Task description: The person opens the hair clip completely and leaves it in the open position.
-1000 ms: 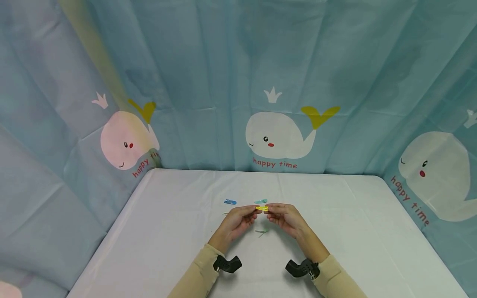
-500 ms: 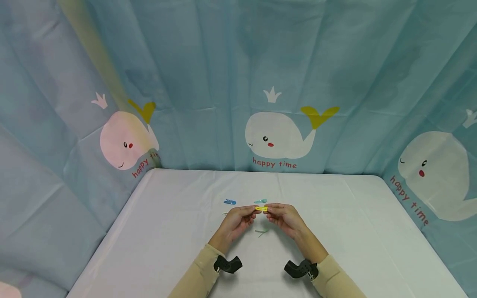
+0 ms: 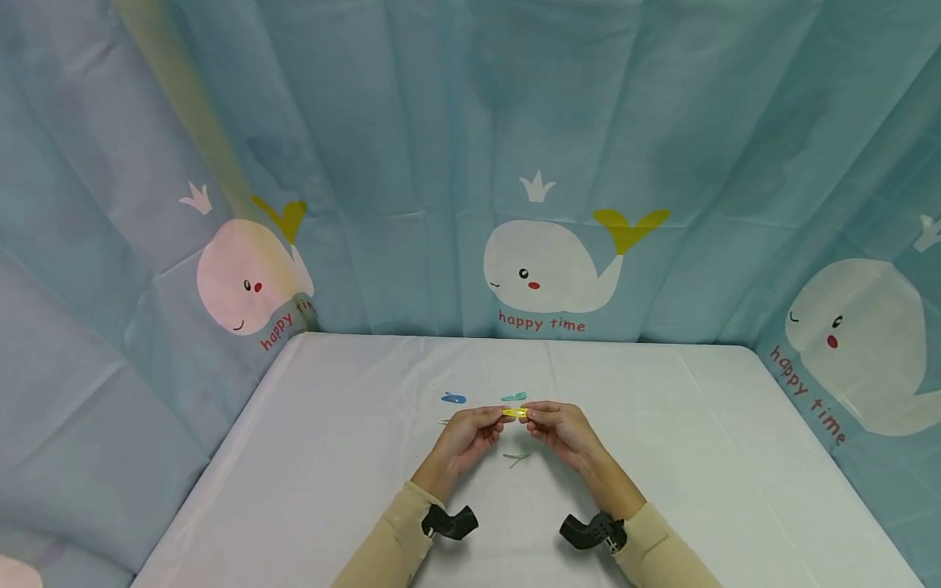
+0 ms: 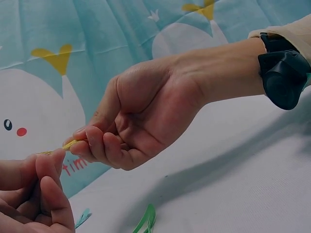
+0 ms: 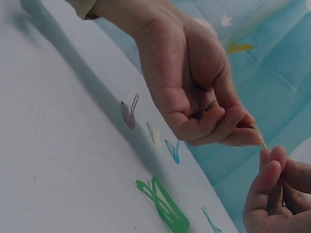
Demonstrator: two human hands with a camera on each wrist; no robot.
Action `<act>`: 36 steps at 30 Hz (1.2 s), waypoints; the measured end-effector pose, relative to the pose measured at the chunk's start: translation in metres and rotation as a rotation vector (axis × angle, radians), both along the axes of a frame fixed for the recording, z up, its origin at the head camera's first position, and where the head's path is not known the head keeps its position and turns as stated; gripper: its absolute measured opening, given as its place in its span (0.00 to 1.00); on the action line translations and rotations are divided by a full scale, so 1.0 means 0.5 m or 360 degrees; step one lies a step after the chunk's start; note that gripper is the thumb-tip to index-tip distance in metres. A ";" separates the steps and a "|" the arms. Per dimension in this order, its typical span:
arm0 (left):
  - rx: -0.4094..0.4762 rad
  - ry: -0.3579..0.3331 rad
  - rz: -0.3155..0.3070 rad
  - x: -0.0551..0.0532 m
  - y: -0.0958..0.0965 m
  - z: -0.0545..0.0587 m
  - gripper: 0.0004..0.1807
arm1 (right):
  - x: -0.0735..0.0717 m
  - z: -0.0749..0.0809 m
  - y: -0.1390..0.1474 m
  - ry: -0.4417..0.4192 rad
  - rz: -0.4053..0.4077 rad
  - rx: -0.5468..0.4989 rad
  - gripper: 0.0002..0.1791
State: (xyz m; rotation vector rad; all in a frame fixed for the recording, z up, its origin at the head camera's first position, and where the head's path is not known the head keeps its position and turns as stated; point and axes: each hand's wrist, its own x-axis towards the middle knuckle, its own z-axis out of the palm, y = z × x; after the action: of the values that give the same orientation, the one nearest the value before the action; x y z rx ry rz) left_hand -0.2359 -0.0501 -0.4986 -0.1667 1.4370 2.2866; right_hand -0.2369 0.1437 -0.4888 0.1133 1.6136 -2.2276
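My left hand (image 3: 468,435) and right hand (image 3: 560,433) pinch a small yellow snap hair clip (image 3: 515,412) between thumbs and fingers, one at each end, above the white table. Fingertips of both hands hide much of the clip. In the left wrist view the right hand (image 4: 146,109) comes in from the right. The left hand (image 5: 182,82) fills the upper middle of the right wrist view. Below the hands lies a green snap hair clip (image 5: 181,223), its arms sprung apart. A teal hair clip (image 3: 514,397) lies just beyond the hands.
A blue hair clip (image 3: 454,398) lies beyond the left hand. In the right wrist view, a purple clip (image 5: 130,119) and a cream clip (image 5: 154,135) also lie on the table (image 3: 331,490). A blue whale-print curtain (image 3: 412,163) hangs around the table's back and sides.
Both hands keep their pinch on the yellow hair clip and stay nearly still. The right hand has drifted very slightly left, and the clip looks slightly turned between the fingers.
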 end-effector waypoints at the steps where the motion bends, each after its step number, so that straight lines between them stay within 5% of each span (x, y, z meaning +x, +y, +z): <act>1: -0.0002 0.0005 -0.0004 0.000 0.000 -0.001 0.20 | 0.000 0.000 0.000 0.0002 0.0003 -0.0002 0.16; 13: 0.0061 -0.0041 0.0011 0.000 0.004 0.000 0.20 | -0.002 -0.003 -0.001 -0.0008 -0.0005 -0.0024 0.12; 36: -0.0077 -0.0018 0.0043 -0.004 0.007 0.001 0.19 | -0.015 -0.007 -0.010 0.0091 -0.0115 0.0252 0.12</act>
State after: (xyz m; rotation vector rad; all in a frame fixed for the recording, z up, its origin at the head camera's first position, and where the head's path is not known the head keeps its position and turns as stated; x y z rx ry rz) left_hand -0.2379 -0.0469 -0.4979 -0.2146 1.4939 2.2699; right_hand -0.2442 0.1386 -0.4924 0.1546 1.8432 -2.1715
